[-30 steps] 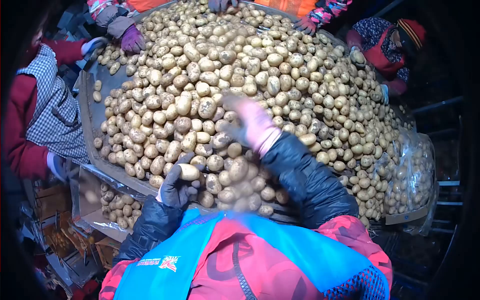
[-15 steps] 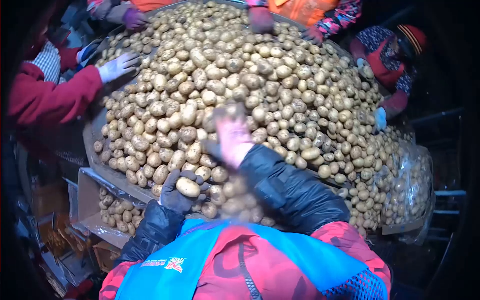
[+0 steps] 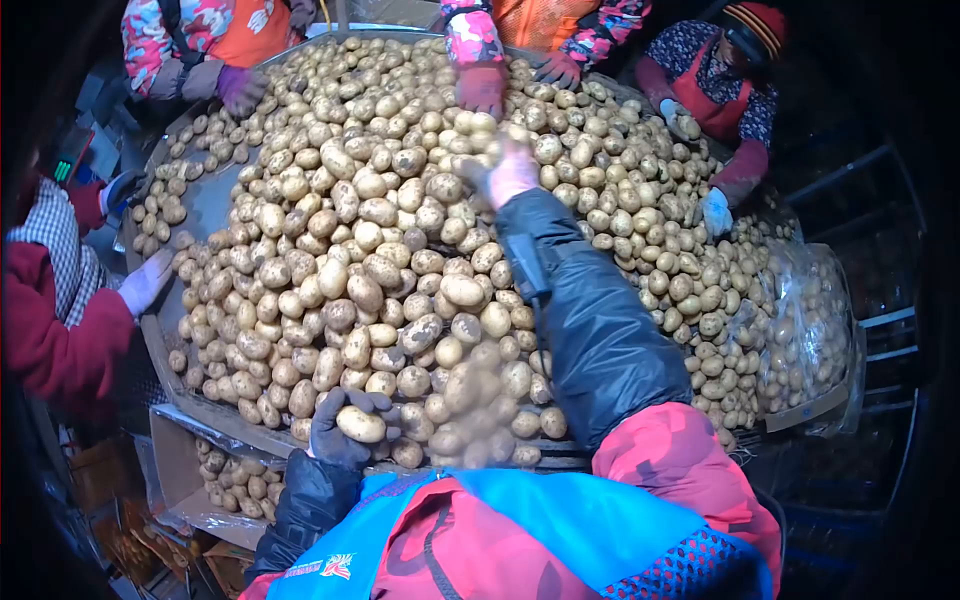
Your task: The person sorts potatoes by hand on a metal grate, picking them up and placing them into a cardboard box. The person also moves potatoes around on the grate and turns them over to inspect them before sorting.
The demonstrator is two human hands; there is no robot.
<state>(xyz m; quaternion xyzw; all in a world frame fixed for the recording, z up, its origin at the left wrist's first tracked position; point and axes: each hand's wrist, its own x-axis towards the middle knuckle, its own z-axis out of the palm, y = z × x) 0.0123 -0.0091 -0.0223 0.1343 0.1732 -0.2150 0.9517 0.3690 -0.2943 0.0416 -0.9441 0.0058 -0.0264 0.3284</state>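
Note:
A big heap of potatoes (image 3: 420, 230) covers a round metal table (image 3: 205, 200). My left hand (image 3: 335, 432), in a dark glove, is closed around one potato (image 3: 361, 424) at the near edge of the heap. My right hand (image 3: 510, 168), in a pink glove, is stretched far out over the middle of the heap and is blurred by motion. Its fingers are spread above the potatoes and I cannot make out anything in it. Blurred potatoes (image 3: 470, 410) tumble down the near slope.
Other people's gloved hands work the heap: a white glove (image 3: 145, 282) at the left, a purple one (image 3: 238, 88) at the far left, red ones (image 3: 481, 88) at the far side. A cardboard box of potatoes (image 3: 215, 478) stands below left. A plastic-lined box (image 3: 805, 335) stands right.
My right hand has reached forward, from the near slope to the middle of the heap. My left hand keeps its potato. The white-gloved hand at the left has drawn back toward the rim.

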